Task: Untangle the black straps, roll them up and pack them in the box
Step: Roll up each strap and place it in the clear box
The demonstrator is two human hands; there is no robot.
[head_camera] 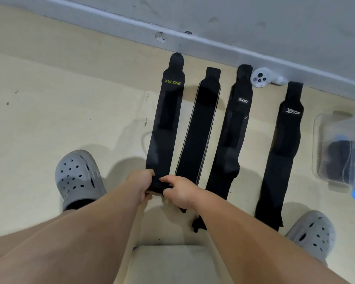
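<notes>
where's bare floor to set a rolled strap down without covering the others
Widest bare floor lies left of the XUEYING strap, between the grey clog and the wall base. A narrower strip runs between the Xtep strap and the clear box. Gaps among the four straps are tight.

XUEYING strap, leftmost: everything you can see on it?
The XUEYING strap is a long black fabric band, flat on the beige floor, leftmost of four side by side. Yellow-green lettering sits near its rounded far tab, a darker rectangular patch mid-length. The left hand and right hand pinch its near end, which looks folded over.
</notes>
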